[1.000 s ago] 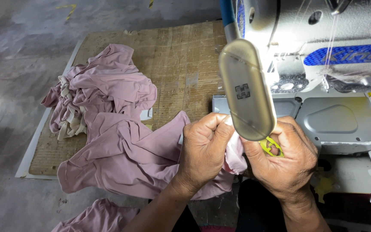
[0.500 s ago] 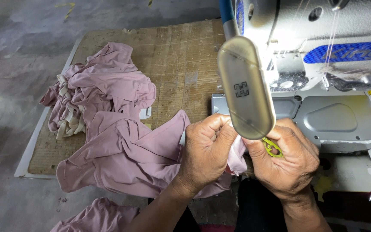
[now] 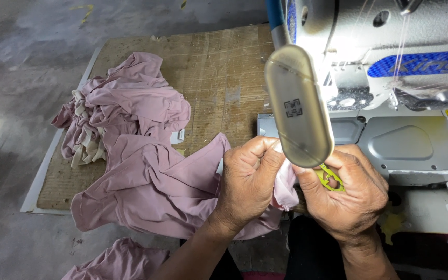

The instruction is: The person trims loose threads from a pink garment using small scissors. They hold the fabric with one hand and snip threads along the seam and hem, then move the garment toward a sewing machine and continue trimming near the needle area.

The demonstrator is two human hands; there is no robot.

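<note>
My left hand (image 3: 247, 181) and my right hand (image 3: 346, 194) sit side by side at the near edge of the view, with a fold of the garment (image 3: 286, 189) between them. A thread snip (image 3: 330, 178) lies in my right hand. The lamp housing (image 3: 297, 106) hangs just above and between both hands, in front of the sewing machine (image 3: 390, 67), which stands to the right, behind my right hand. The garment trails left from my hands onto the mat (image 3: 219, 78). Farther left on the mat lies a heap of garments (image 3: 125, 111). The mat rests on the floor (image 3: 11, 103); another piece of cloth (image 3: 115, 262) lies nearest me, left of my left forearm.
</note>
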